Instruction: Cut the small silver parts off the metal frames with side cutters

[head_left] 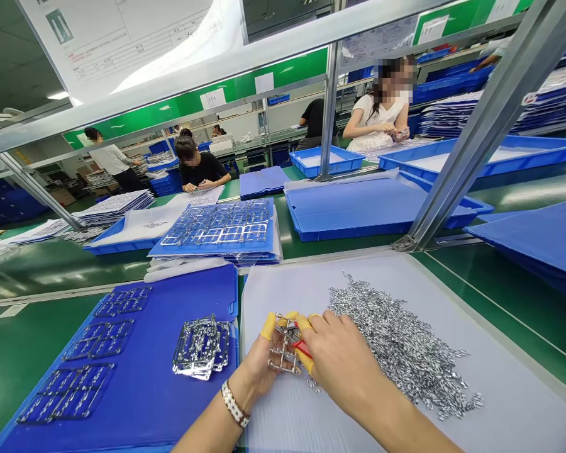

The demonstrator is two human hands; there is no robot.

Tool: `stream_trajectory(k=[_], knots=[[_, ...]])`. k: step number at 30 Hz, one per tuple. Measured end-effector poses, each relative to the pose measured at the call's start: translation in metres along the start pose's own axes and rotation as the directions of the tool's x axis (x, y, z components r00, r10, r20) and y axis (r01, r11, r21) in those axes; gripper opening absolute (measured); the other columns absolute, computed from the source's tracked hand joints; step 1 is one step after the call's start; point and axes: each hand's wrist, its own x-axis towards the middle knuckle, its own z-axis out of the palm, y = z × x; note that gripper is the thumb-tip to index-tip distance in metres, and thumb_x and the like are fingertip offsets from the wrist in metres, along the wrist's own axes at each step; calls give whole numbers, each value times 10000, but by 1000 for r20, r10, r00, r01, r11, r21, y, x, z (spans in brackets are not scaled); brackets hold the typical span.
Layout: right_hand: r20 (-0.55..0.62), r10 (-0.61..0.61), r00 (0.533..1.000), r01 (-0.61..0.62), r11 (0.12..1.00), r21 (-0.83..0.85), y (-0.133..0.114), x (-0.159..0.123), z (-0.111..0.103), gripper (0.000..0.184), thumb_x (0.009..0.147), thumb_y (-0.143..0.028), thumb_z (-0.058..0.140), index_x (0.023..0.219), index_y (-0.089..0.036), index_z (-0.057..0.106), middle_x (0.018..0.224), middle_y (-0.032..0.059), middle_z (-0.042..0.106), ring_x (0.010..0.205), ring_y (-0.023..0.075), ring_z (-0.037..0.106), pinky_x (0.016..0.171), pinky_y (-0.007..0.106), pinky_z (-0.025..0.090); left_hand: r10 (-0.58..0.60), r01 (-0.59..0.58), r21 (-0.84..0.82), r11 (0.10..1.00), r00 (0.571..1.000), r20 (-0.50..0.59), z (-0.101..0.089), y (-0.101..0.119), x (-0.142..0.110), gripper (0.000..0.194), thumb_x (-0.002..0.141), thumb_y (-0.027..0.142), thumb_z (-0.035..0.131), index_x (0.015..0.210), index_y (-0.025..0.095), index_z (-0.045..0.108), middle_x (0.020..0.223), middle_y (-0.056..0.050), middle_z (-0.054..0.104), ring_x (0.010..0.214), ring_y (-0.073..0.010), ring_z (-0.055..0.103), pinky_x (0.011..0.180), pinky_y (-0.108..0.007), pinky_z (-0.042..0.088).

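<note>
My left hand [263,355], with yellow finger cots and a bracelet at the wrist, is closed on a small silver metal frame [283,363]. Over the frame's upper right part, my right hand [337,352] grips a red-handled tool [302,348]; its working end is hidden by the fingers, so its exact kind is unclear. Right of my hands, a large heap of small shiny metal pieces [396,340] spreads over a white sheet [283,421]. A stack of similar metal frames [200,346] lies on the blue board to the left.
Three flat groups of frames [82,391] line the left side of the blue board [144,402]. Behind, more frames [219,223] cover a stack of blue sheets. A metal post [481,126] rises at the right, near blue trays [358,204]. Several co-workers [200,167] are across the bench.
</note>
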Motion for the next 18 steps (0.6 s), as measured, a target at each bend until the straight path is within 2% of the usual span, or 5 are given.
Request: stream_trajectory(k=[5, 8, 12, 15, 18], knots=[[15, -7, 1000, 7, 1000, -18, -1, 3, 0, 165, 795, -207, 610, 958, -187, 629, 802, 55, 646, 769, 218, 575, 663, 351, 319, 0, 1, 54, 999, 1000, -15, -1, -1, -1, 657, 832, 662, 374, 1223, 175, 579, 959, -108, 643, 687, -168, 601, 578, -278, 484], [12, -5, 1000, 5, 1000, 3, 1, 0, 1, 185, 804, -211, 607, 986, -186, 628, 800, 48, 651, 759, 211, 571, 665, 344, 312, 20, -20, 69, 997, 1000, -10, -2, 0, -2, 617, 844, 627, 398, 1222, 175, 579, 942, -105, 645, 706, -170, 605, 590, -273, 481], [-21, 37, 999, -36, 998, 43, 11, -11, 3, 288, 789, -275, 638, 1064, -198, 609, 867, 40, 661, 826, 221, 552, 694, 344, 297, -13, 14, -10, 1000, 995, 102, -4, 3, -2, 644, 859, 625, 350, 1227, 147, 576, 995, -137, 649, 707, -187, 616, 606, -304, 489], [-11, 91, 996, -91, 995, 35, 18, -19, 5, 231, 796, -293, 630, 1007, -201, 622, 883, 38, 659, 850, 228, 539, 702, 347, 282, -52, 69, -87, 994, 981, 186, -5, 6, -1, 694, 859, 638, 315, 1242, 117, 565, 1044, -171, 647, 724, -221, 639, 613, -336, 497], [8, 96, 995, -96, 995, 34, 18, -23, 9, 188, 802, -271, 615, 977, -204, 624, 861, 34, 652, 832, 224, 532, 688, 346, 267, -58, 80, -104, 991, 977, 204, -6, 7, -1, 744, 856, 654, 291, 1214, 70, 583, 1030, -200, 654, 756, -254, 651, 616, -347, 499]])
